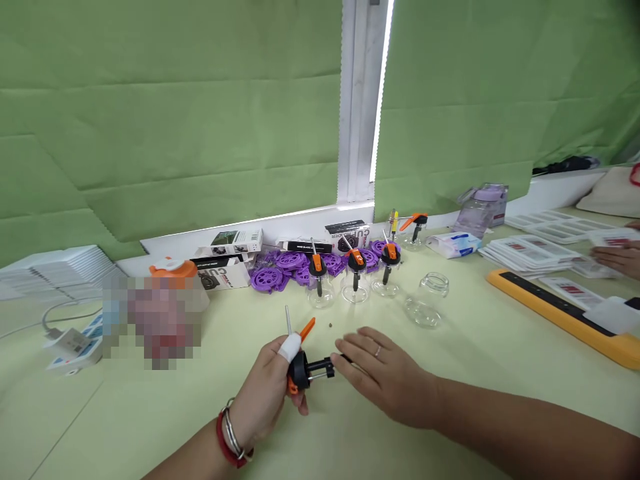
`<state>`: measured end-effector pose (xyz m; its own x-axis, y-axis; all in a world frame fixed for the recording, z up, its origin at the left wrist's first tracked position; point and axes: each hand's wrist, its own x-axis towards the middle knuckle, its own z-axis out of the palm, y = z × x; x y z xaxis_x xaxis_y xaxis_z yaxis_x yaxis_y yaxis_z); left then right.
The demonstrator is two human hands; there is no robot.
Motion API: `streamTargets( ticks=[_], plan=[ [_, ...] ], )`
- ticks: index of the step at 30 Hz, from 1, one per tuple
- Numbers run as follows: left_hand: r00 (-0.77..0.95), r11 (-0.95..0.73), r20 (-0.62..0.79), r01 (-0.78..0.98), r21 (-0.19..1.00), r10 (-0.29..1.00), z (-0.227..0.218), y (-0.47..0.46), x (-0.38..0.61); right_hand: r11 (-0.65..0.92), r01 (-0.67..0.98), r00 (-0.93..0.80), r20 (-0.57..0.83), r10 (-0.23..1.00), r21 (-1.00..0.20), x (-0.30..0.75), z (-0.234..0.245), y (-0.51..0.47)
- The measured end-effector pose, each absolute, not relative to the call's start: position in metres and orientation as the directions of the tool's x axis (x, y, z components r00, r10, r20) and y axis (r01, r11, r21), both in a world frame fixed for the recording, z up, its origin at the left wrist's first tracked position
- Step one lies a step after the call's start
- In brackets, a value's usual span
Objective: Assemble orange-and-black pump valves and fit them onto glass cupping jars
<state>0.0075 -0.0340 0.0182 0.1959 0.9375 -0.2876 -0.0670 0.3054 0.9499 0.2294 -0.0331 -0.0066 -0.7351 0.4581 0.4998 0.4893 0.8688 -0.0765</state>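
Observation:
My left hand (270, 380), with white wrapping on the thumb, is closed around a bottle lid (299, 371). The lid has a black body, an orange lever and a thin metal spout; its black stem (320, 367) points right. At the stem's far end is my right hand (385, 380), its fingers stretched out and palm down. Whether its fingertips touch the stem I cannot tell, and its thumb is hidden. Beyond my hands stand glass bottles (356, 290) with similar black and orange lids. An uncapped glass bottle (424, 310) is to their right.
Purple plastic parts (270, 279) and printed boxes (225, 270) line the back. A power strip (75, 353) lies left, near a blurred patch. A yellow-black paper trimmer (555, 313), printed sheets (520, 253) and a purple bottle (477, 210) are right. Another person's hand (617, 257) is over the sheets.

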Motion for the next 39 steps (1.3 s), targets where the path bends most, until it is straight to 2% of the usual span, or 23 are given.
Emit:
streamTargets(
  ticks=[1,3,5,7,8,9,10,11,13,16,18,21,27,33,39],
  plan=[
    [0.211,0.306,-0.29,-0.043,0.951,0.933,0.02,-0.036,0.006,0.887,0.455,-0.748,0.506,0.428,-0.079,0.221,-0.003,-0.032],
    [0.203,0.2,-0.216,0.094,0.975,0.955,0.024,-0.036,-0.002,0.863,0.481,-0.692,0.537,0.482,-0.155,0.211,0.007,-0.028],
    [0.164,-0.069,0.013,0.341,0.938,0.986,0.028,-0.032,-0.013,0.761,0.545,-0.558,0.525,0.643,-0.352,0.208,0.019,-0.02],
    [0.127,-0.322,0.303,0.531,0.784,0.945,0.03,-0.028,-0.022,0.596,0.526,-0.468,0.379,0.799,-0.607,0.209,0.027,-0.012],
    [0.154,-0.399,0.384,0.569,0.719,0.911,0.029,-0.027,-0.024,0.494,0.498,-0.451,0.275,0.849,-0.712,0.209,0.027,-0.008],
    [0.192,-0.444,0.413,0.574,0.688,0.89,0.027,-0.026,-0.023,0.393,0.471,-0.439,0.176,0.881,-0.79,0.209,0.025,-0.004],
    [0.238,-0.45,0.386,0.558,0.697,0.891,0.023,-0.025,-0.021,0.288,0.45,-0.423,0.082,0.902,-0.845,0.21,0.021,0.0],
    [0.281,-0.424,0.32,0.529,0.735,0.905,0.018,-0.024,-0.018,0.189,0.432,-0.401,0.0,0.916,-0.882,0.209,0.014,0.003],
    [0.281,-0.247,0.119,0.481,0.841,0.952,0.005,-0.022,-0.01,0.051,0.364,-0.362,-0.091,0.928,-0.93,0.208,-0.003,0.007],
    [0.196,-0.015,-0.06,0.36,0.933,0.979,-0.013,-0.013,-0.003,-0.033,0.262,-0.323,-0.12,0.939,-0.965,0.206,-0.03,0.012],
    [0.209,0.027,-0.097,0.315,0.949,0.973,-0.02,-0.007,-0.001,-0.029,0.255,-0.315,-0.111,0.943,-0.967,0.206,-0.042,0.016],
    [0.249,-0.001,-0.088,0.338,0.941,0.965,-0.023,-0.002,0.001,0.03,0.294,-0.298,-0.061,0.953,-0.955,0.205,-0.052,0.022],
    [0.149,-0.108,0.029,0.555,0.825,0.988,-0.031,-0.001,0.009,0.024,0.383,-0.224,-0.068,0.972,-0.923,0.189,-0.055,0.033],
    [0.141,-0.115,0.041,0.568,0.815,0.989,-0.035,-0.001,0.009,0.062,0.485,-0.254,-0.073,0.964,-0.872,0.188,-0.05,0.035],
    [0.132,-0.125,0.057,0.595,0.794,0.99,-0.034,-0.001,0.01,0.083,0.466,-0.285,-0.061,0.957,-0.881,0.191,-0.048,0.036]
  ],
)
